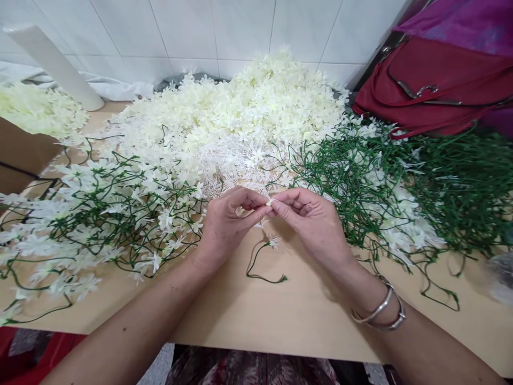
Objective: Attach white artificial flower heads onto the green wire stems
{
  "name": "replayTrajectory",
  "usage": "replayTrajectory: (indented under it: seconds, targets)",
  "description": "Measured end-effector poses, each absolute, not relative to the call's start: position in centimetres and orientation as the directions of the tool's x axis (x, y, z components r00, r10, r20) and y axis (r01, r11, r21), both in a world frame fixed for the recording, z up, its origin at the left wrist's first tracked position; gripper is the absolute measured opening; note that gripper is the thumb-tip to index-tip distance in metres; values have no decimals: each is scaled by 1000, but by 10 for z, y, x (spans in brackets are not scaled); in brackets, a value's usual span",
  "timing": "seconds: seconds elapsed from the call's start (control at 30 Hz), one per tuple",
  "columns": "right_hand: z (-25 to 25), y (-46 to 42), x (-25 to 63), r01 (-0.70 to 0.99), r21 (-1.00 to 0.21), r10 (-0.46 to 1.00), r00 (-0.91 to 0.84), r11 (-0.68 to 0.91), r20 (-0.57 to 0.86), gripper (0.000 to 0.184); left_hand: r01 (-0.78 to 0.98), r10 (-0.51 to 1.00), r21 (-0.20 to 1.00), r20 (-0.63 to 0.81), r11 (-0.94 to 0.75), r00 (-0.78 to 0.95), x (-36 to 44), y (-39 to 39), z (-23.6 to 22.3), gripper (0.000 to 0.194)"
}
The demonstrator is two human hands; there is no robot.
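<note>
My left hand (pixel 230 219) and my right hand (pixel 316 224) meet over the middle of the table, thumbs and forefingers pinched together. Between their fingertips is a small white artificial flower piece (pixel 269 202), mostly covered by the fingers. Just below, a single green artificial stem (pixel 253 262) with a small white tip lies on the table (pixel 240 315). White loose stamen pieces (pixel 224 160) are spread beyond my fingers, in front of a heap of cream-white fabric blossoms (pixel 260 101).
Assembled white flowers on green stems (pixel 120 214) pile up at the left. Bundles of green stems (pixel 460 182) fill the right, beneath a red bag (pixel 436 85). A white roll (pixel 56 67) stands by the tiled wall (pixel 248 27), and a cardboard box (pixel 24 149) sits at the left edge.
</note>
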State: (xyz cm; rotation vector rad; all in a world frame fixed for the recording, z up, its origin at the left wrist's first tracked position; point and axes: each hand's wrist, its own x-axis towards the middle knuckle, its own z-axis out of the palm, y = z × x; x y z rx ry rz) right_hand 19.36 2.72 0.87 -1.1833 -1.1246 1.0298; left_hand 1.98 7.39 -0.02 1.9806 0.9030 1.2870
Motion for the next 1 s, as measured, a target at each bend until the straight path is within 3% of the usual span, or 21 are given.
replayTrajectory:
  seconds: [0.4,0.6,0.8,1.0]
  targets:
    - [11,28,194,-67,-988,982,137,141,131,15,144,728,727,613,-672,307,19,76,3,6]
    - [9,29,194,-103,-978,982,81,180,172,29,125,756,764,575,-633,313,19,75,3,3]
    - [7,29,195,-70,-968,968,88,242,235,5,77,867,897,395,-435,303,20,74,4,8]
    - [1,34,198,-86,-977,979,79,196,189,16,68,841,874,438,-481,317,20,75,1,9]
